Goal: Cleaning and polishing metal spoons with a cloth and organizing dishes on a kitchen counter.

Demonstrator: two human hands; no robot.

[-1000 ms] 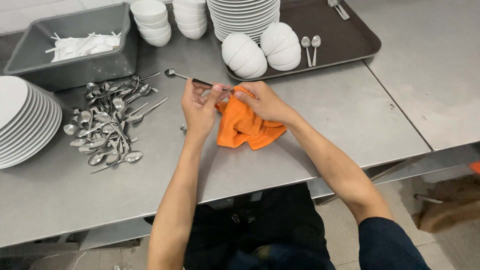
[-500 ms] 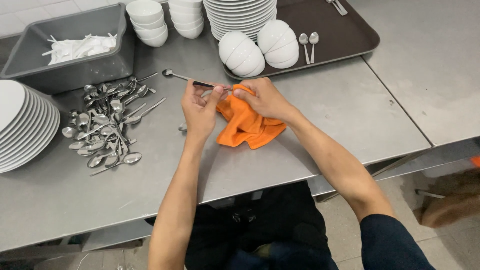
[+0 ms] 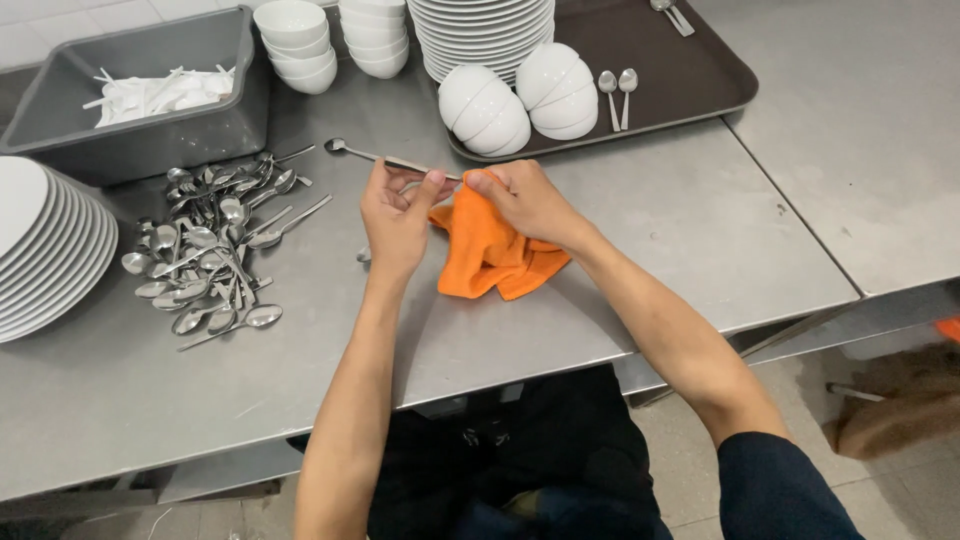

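My left hand (image 3: pixel 398 215) pinches the handle of a long steel spoon (image 3: pixel 370 154), whose bowl points left above the steel table (image 3: pixel 640 210). My right hand (image 3: pixel 520 200) grips an orange cloth (image 3: pixel 490 255) and presses it around the spoon's handle end. The cloth hangs down and rests bunched on the tabletop below both hands.
A heap of several loose spoons (image 3: pixel 215 245) lies to the left, beside a stack of white plates (image 3: pixel 45 245). A grey bin (image 3: pixel 150 95) with white utensils stands at the back left. White bowls (image 3: pixel 295 40) and a brown tray (image 3: pixel 690 75) with overturned bowls, plates and two spoons sit behind.
The hands, spoon and cloth keep nearly the same place; the view has only shifted slightly.
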